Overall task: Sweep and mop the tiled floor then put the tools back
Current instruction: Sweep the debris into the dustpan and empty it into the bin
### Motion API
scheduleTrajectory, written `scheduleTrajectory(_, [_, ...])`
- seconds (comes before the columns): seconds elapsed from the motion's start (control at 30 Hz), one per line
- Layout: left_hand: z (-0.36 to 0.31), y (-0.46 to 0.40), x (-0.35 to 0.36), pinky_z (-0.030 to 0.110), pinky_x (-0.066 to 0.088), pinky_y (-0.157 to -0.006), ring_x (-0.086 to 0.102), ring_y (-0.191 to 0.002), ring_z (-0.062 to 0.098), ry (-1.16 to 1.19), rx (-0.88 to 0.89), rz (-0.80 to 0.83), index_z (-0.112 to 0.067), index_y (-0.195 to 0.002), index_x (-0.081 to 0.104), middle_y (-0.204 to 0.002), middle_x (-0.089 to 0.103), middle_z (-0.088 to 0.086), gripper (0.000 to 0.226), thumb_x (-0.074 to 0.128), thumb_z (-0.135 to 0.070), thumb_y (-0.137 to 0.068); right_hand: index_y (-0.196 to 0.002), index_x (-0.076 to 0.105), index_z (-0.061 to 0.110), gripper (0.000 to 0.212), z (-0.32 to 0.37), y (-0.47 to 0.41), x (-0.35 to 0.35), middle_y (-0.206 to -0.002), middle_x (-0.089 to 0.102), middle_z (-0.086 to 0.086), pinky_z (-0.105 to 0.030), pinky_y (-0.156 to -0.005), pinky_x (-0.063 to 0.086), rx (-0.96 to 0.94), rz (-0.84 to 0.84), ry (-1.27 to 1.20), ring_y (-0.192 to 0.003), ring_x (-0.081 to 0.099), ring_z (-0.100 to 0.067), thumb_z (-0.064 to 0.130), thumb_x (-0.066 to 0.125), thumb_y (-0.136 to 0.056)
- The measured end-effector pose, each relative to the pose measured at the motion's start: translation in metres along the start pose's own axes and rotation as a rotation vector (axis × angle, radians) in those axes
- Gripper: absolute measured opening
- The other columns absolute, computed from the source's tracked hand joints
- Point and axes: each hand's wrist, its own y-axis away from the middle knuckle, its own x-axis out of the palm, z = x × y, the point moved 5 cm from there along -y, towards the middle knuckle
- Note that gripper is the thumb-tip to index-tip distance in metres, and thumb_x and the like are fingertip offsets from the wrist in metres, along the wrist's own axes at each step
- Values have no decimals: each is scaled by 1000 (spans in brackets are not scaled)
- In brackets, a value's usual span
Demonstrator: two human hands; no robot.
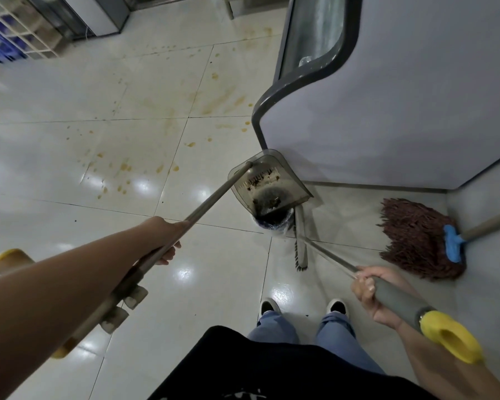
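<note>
While left hand (163,241) grips dustpan handle (214,192), right hand (370,287) clasps broom handle (396,295).

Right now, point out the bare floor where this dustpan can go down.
Free: the stained tiles left of the dustpan, and the glossy tile between its handle and the shoes. Crowded: the corner by the freezer, with bin, broom and mop.

No legible text, labels, brands, nos. or signs in the head view. White marks on the black garment (243,395) at the bottom edge are cut off, unreadable.
</note>
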Motion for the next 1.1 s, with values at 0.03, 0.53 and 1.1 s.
scheduleTrajectory(0.03, [1,0,2,19,42,-36,48,-28,15,29,-16,30,0,-69,56,-35,51,6,53,53,-50,-89,-62,41,10,18,0,0,0,-39,42,0,-12,-24,36,2,-3,-5,-25,44,-5,2,41,-79])
scheduleTrajectory(0.53, [27,-9,11,11,30,-32,35,-26,12,12,-56,32,-4,-64,47,-40,42,2,50,49,-44,-93,-55,50,4,39,4,-2,11,-41,44,-1,-15,-24,38,-1,74,-20,-25,44,-7,-13,77,-34])
scheduleTrajectory(1.1, [50,-1,25,16,31,-32,38,-36,19,-170,111,-17,-1,-72,46,-56,45,9,48,40,-41,-98,-45,49,3,35,0,1,18,-39,42,-1,-13,-24,36,20,8,-15,-25,44,-5,0,71,-74])
